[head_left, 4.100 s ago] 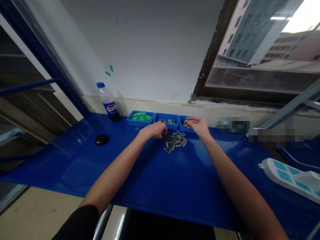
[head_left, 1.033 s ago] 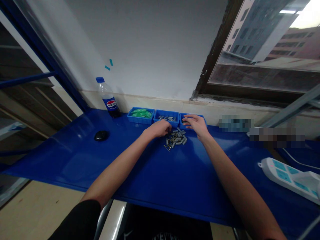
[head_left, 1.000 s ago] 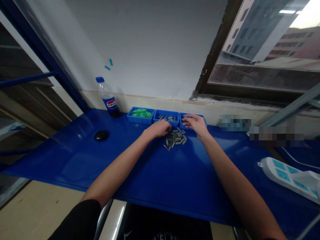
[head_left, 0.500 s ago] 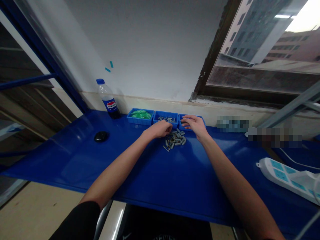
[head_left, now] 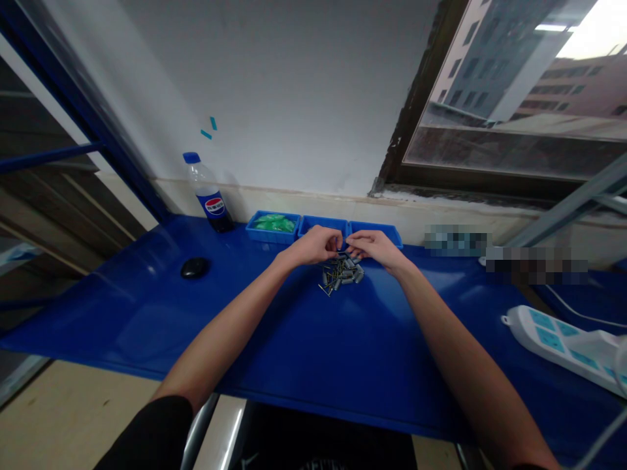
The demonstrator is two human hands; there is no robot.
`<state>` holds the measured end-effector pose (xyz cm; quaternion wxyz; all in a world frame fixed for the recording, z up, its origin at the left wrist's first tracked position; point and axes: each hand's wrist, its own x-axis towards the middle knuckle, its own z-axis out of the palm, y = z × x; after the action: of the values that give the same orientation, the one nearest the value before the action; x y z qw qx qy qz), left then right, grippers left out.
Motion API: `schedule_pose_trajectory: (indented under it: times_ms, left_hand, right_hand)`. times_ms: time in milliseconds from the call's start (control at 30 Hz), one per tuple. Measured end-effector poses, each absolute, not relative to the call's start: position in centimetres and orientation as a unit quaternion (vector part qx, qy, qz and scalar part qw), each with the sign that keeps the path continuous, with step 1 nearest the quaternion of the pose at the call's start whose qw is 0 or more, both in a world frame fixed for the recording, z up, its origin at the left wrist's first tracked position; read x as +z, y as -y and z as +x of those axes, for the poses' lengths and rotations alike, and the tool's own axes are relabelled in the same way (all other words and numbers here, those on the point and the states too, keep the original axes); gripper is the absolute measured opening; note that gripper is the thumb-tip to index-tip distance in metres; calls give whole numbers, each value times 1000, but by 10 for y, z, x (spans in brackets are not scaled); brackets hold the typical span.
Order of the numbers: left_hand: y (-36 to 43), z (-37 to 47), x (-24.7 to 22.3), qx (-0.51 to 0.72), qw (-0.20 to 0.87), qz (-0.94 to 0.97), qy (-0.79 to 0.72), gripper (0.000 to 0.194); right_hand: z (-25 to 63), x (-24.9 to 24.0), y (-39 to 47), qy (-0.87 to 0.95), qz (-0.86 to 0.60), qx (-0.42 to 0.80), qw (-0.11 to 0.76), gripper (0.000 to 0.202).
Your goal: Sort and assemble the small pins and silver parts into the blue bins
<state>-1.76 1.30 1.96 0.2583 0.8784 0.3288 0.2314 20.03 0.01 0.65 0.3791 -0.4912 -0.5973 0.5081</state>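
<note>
Small-part handling is in hand, it seems: the left hand (head_left: 321, 245) and right hand (head_left: 377, 248) meet, fingertips nearly touching, over the back of the pile (head_left: 347, 281). That pile of pins and grey cylinders lies on the surface (head_left: 313, 352), just in front of the middle bin (head_left: 321, 220) and right bin (head_left: 385, 235). Each grip is curled nearly closed; whether either has hold of a part, I cannot tell. Any move from here calls for light fingertip control. Both forearms reach forward, converging, palms mostly down.

Pale wall (head_left: 294, 98), blue table (head_left: 313, 365), window (head_left: 509, 150) onto what seem buildings
</note>
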Motion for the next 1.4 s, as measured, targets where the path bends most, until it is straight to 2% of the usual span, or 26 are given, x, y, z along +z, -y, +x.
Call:
schedule_pose_trajectory:
  times_ms: [233,633,867,1167,1400]
  left_hand:
    - [-14,-19,20,230,260,877,-332,11]
    - [-11,-20,21,200,262,882,-337,11]
    - [-11,-20,21,239,274,873,-324,11]
    - [-14,-18,20,293,282,859,-311,11]
    - [-15,-16,17,299,289,851,-321,14]
  right_hand:
    - [202,5,1,613,-484,506,365,7]
    - [199,10,5,616,-497,509,339,11]
    - [202,7,3,624,-487,512,335,12]
    - [209,-1,0,549,-453,605,355,15]
    - [208,-3,-2,533,-445,603,393,21]
